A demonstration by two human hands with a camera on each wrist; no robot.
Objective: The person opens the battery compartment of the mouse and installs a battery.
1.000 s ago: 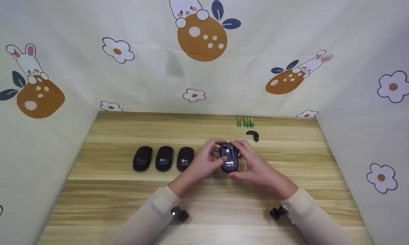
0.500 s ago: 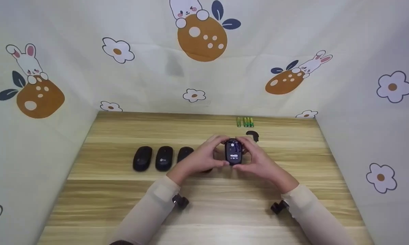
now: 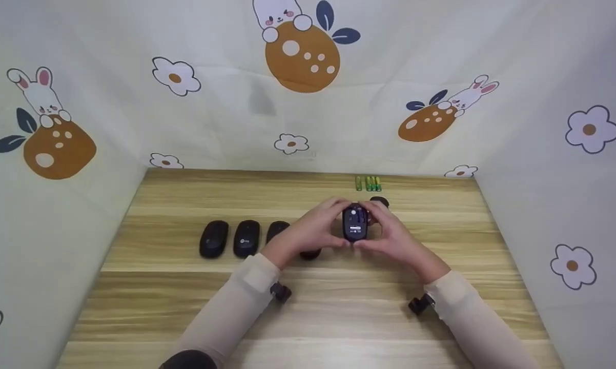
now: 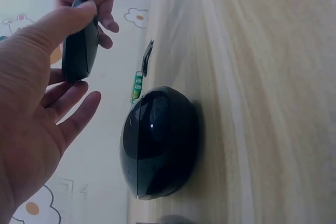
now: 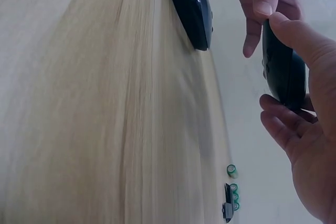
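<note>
Held in the air between both hands is a black computer mouse (image 3: 355, 223), underside up, with its battery slot uncovered and a white label showing. My left hand (image 3: 314, 228) grips its left side, thumb at the near end and fingers at the far end. My right hand (image 3: 394, 240) grips the right side the same way. In the left wrist view the mouse (image 4: 80, 51) appears edge-on, both thumbs at one end. A black battery cover (image 3: 380, 201) lies behind the right hand, partly hidden by it; the right wrist view shows the cover (image 5: 227, 203) beside the batteries.
Several black mice stand in a row on the wooden table (image 3: 308, 318), including one at the far left (image 3: 214, 239) and one partly under the left forearm (image 3: 309, 253). Several green batteries (image 3: 372, 184) stand at the back edge. Patterned cloth (image 3: 216, 118) encloses the table.
Both hands have carried the mouse away from the body and slightly right, closer to the battery cover. The left thumb has shifted from the mouse's underside to its near end.
</note>
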